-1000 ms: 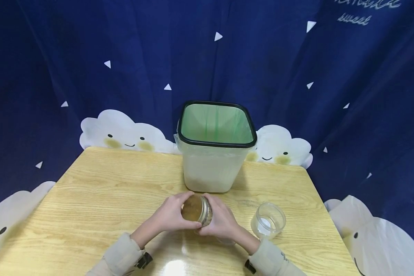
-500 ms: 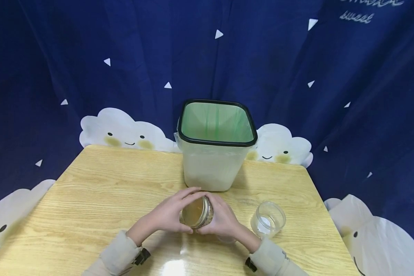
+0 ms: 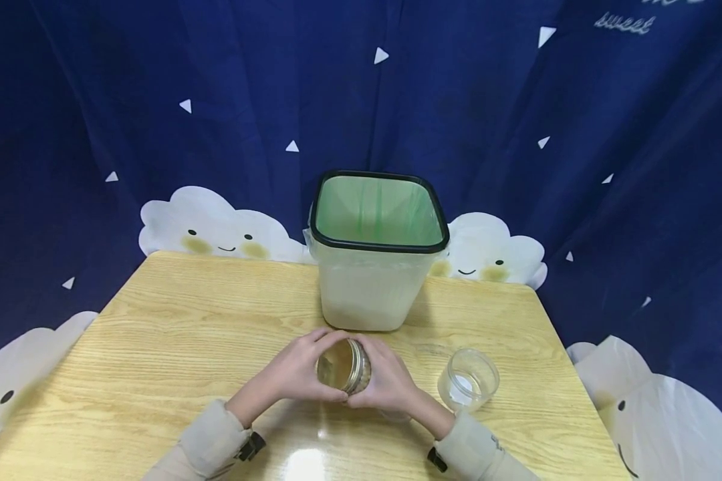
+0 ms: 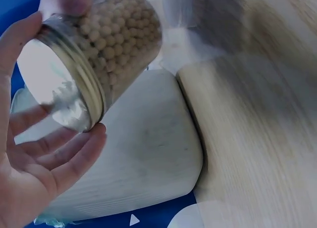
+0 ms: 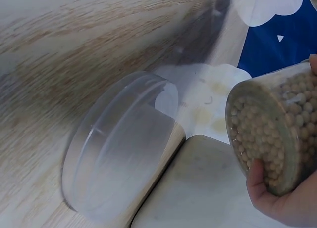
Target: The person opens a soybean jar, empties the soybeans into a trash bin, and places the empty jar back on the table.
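Note:
A clear jar [image 4: 119, 35] of small round beige beans is held tilted between both hands in front of the bin, its shiny metal lid [image 3: 335, 364] toward the left. My left hand [image 3: 291, 371] grips the lid's rim, thumb on one side and fingertips on the other, as the left wrist view shows. Around the jar's body curls my right hand [image 3: 390, 382]; in the right wrist view one of its digits lies across the jar's base. Part of the body is hidden behind the right hand.
An open clear plastic container [image 3: 469, 381] stands on the wooden table [image 3: 216, 314], right of my right hand. A white bin [image 3: 367, 294] with black rim and green inside stands behind the jar. Something transparent [image 3: 395, 416] shows partly under my right wrist. A blue curtain [image 3: 247, 133] hangs behind.
The left hand's fingers have shifted round the lid, reaching further over it half a second ago and drawn back now. The right hand and jar stay nearly in place.

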Action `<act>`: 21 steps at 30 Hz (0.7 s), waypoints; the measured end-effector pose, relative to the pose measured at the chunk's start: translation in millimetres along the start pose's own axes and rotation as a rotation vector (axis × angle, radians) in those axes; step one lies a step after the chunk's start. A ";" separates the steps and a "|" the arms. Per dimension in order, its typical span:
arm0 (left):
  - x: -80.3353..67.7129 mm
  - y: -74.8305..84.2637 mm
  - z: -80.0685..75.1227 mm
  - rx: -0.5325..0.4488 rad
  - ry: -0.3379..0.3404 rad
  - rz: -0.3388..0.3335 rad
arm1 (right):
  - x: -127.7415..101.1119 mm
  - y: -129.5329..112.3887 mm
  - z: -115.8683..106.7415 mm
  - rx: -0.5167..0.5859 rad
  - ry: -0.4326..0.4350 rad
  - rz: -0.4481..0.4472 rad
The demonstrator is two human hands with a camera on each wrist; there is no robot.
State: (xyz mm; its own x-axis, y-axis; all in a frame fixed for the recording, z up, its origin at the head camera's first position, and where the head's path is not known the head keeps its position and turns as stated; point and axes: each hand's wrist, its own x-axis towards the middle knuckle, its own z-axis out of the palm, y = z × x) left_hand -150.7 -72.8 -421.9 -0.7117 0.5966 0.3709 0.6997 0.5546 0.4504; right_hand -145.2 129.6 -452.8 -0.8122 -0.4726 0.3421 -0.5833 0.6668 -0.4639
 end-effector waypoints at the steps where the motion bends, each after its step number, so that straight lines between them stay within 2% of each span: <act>1: 0.1 0.4 0.6 -0.005 0.009 -0.022 | 0.2 -0.3 0.3 -0.001 -0.001 0.000; 6: 1.4 1.4 3.7 -0.047 0.055 -0.117 | 1.3 -2.6 1.2 -0.001 0.013 -0.004; 10: 2.3 2.2 4.8 -0.108 0.066 -0.244 | 0.8 -5.1 -0.1 -0.007 0.031 0.010; 13: 2.4 3.2 4.2 -0.124 0.081 -0.304 | 0.8 -4.8 -2.2 0.029 0.028 0.026; 21: 2.6 2.9 -2.9 -0.130 0.108 -0.245 | 1.1 -0.3 -3.9 0.225 0.029 0.086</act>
State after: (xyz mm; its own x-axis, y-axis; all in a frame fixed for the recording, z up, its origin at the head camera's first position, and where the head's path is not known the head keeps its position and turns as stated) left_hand -150.8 -71.3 -417.3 -0.8661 0.3849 0.3190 0.4968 0.5915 0.6351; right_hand -145.9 131.1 -449.1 -0.8601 -0.4007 0.3158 -0.5024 0.5573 -0.6611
